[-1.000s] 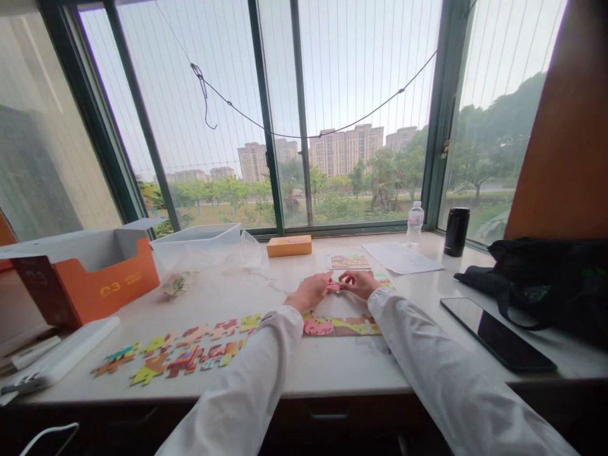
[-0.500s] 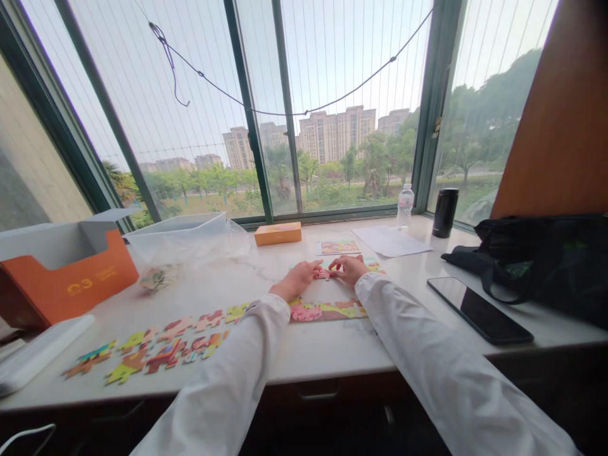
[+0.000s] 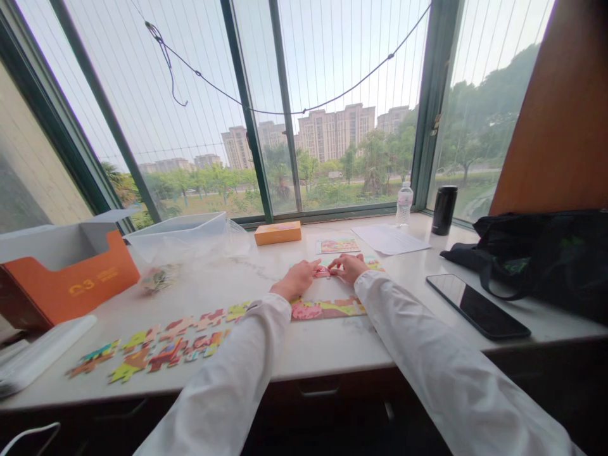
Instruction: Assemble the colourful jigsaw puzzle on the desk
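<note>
1. A straight, multicoloured strip of joined flat jigsaw pieces (image 3: 339,309) lies on the white marbled bench (image 3: 327,354). Just beyond the strip, a small pink-and-red flat jigsaw part (image 3: 322,272) sits between the two hands.
2. The left hand (image 3: 297,280) reaches its fingers to the pink part's left side; the right hand (image 3: 349,269) has thumb and fingers curled at its right side. I cannot tell whether either truly pinches it or only presses.
3. Uneven pressure from the two sides could make the pink part buckle or pop apart, if it is more than one piece.
4. Another multicoloured jigsaw row (image 3: 375,265), beyond the strip and partly hidden by the hands, could shift if the fingers push too far.
5. The loose white left sleeve (image 3: 251,354) passes close to the scattered multicoloured jigsaw pieces (image 3: 161,348) left of the strip; swinging the arm that way could sweep some askew.
6. The white right sleeve (image 3: 418,335) covers the strip's right end from view, so a dragging cuff could part a joint unnoticed.
</note>
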`<act>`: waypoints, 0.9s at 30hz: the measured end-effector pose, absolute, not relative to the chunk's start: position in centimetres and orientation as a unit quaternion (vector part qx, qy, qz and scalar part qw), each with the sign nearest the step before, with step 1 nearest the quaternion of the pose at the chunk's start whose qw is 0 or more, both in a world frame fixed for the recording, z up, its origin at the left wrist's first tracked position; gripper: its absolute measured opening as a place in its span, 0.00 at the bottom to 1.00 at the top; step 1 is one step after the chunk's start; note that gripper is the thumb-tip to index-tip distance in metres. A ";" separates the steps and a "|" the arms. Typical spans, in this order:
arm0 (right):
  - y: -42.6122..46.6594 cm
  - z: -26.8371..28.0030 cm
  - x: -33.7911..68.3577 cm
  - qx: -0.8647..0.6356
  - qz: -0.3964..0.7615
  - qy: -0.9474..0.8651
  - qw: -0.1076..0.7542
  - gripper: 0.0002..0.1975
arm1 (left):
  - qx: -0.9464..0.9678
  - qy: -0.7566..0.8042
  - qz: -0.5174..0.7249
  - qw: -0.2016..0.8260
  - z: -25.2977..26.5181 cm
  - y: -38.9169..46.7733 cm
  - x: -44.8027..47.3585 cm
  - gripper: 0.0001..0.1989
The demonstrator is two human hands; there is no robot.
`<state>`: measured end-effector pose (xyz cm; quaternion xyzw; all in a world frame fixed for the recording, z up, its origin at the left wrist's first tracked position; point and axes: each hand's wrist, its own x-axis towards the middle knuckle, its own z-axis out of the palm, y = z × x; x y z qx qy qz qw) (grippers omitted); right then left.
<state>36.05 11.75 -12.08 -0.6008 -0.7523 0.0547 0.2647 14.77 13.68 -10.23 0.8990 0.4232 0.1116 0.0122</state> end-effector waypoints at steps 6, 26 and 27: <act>11.7 -11.9 36.1 -0.593 0.054 -0.756 0.271 0.09 | 0.898 0.417 0.136 -0.033 -9.5 12.8 14.7 0.26; 11.6 -12.8 37.2 -0.562 0.024 -0.776 0.284 0.11 | 0.880 0.468 0.078 -0.030 -6.5 10.3 14.6 0.29; 11.6 -12.9 37.3 -0.560 0.027 -0.778 0.284 0.12 | 0.880 0.466 0.086 -0.028 -5.9 10.1 14.0 0.30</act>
